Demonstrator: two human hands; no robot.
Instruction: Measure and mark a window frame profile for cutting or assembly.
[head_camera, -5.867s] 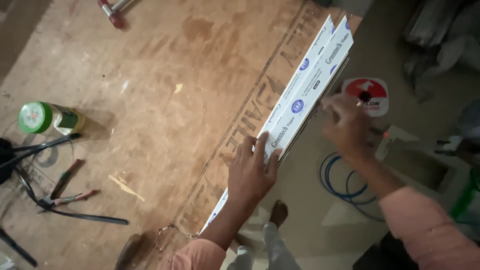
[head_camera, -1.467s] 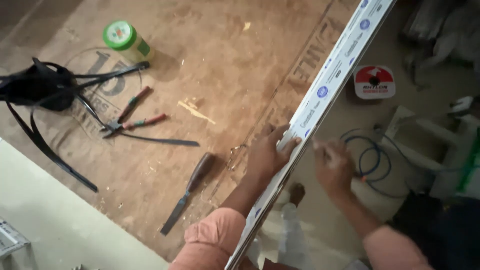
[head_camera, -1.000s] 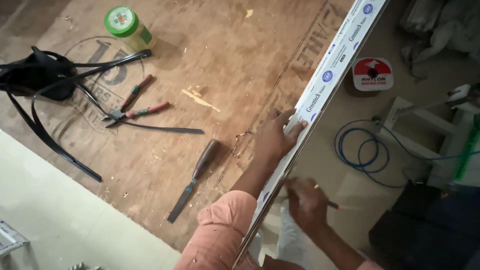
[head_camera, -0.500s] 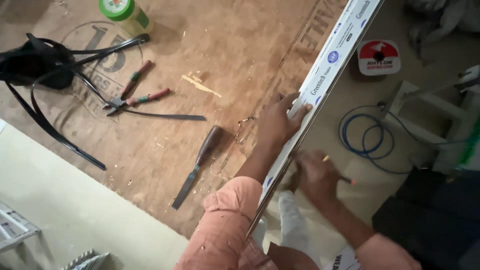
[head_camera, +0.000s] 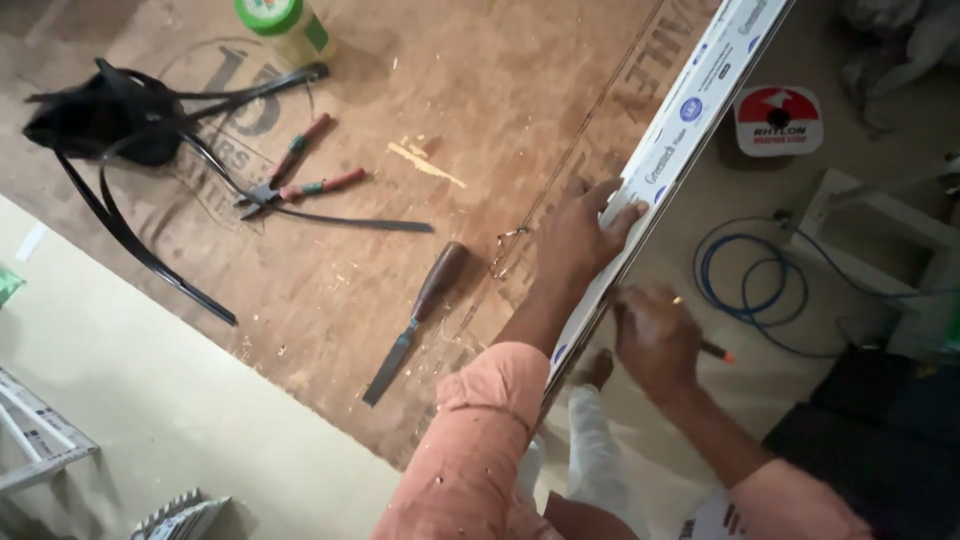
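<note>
Both hands on the long white strip at the plywood edge.

Left hand (head_camera: 578, 232) presses flat, fingers spread, on the strip (head_camera: 672, 160), which runs diagonally along the board (head_camera: 420, 100) edge. Right hand (head_camera: 655, 335) is closed around a pencil (head_camera: 712, 350), just beside the strip. Nearby on the board: chisel (head_camera: 415, 320), pliers (head_camera: 295, 185), black straps (head_camera: 120, 130), green-capped bottle (head_camera: 285, 25). Blue cable coil (head_camera: 745, 280) on the floor.

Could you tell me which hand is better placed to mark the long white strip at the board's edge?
Probably the right hand: it grips a pencil beside the white strip, while the left hand lies flat on it, pinning it.
</note>
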